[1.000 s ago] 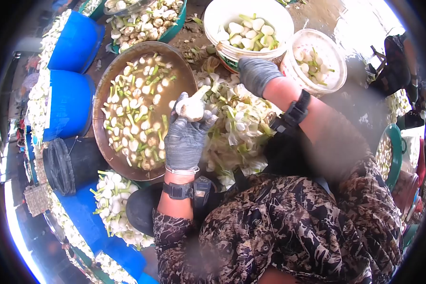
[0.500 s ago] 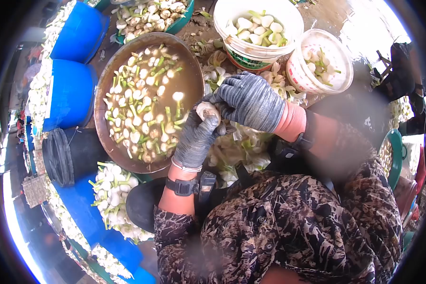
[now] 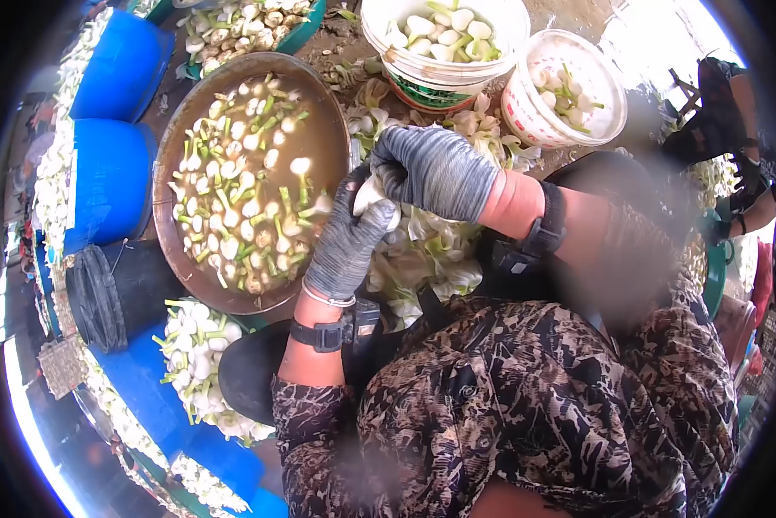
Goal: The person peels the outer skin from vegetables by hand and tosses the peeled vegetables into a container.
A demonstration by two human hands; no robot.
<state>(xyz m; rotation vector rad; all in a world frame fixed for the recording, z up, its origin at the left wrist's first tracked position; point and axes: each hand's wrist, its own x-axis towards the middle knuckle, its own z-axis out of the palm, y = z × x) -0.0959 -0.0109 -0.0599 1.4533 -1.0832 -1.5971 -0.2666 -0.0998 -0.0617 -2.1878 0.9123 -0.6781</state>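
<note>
My left hand point(image 3: 346, 255), in a dirty grey knit glove, is closed round a whitish garlic bulb point(image 3: 371, 198) just right of the wide basin's rim. My right hand point(image 3: 435, 171), gloved the same way, is closed with its curled fingers pressed at the bulb's upper side. The glove partly hides the bulb and what the right fingertips pinch. Beside my hands, the round brown basin point(image 3: 169, 226) holds murky water with many floating garlic bulbs point(image 3: 248, 208) on short green stems. Beneath my hands lies a heap of pale peeled skins point(image 3: 435, 257).
A white bucket point(image 3: 444, 78) of trimmed bulbs and a smaller white bucket point(image 3: 526, 116) with a few stand ahead. Blue tubs point(image 3: 112, 186) line the left, near a black bucket point(image 3: 103, 293) and a garlic pile point(image 3: 200, 354). Another person's arm point(image 3: 757, 216) shows at far right.
The view has shifted, moving the basin and buckets left and slightly up. My right fingers have curled tighter at the bulb, and its visible side looks whiter than before.
</note>
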